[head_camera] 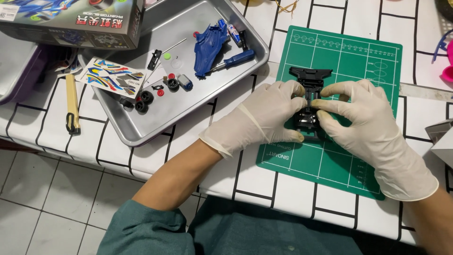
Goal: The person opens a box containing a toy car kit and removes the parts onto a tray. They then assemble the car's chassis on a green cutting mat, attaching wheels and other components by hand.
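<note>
hidden: middle of the black chassis (309, 101) covered by fingers
left hand (264, 118): fingers pinching chassis
right hand (365, 118): fingers pinching chassis, over green mat (339, 56)
metal tray (141, 130): blue car body (207, 45), screwdriver (236, 59), wheels (144, 100)

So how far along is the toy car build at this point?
Early to midway. Both gloved hands, left hand and right hand, grip the black chassis on the green mat. Still loose in the tray: blue body, wheels, motor, screwdriver. The sticker sheet looks unused.
</note>
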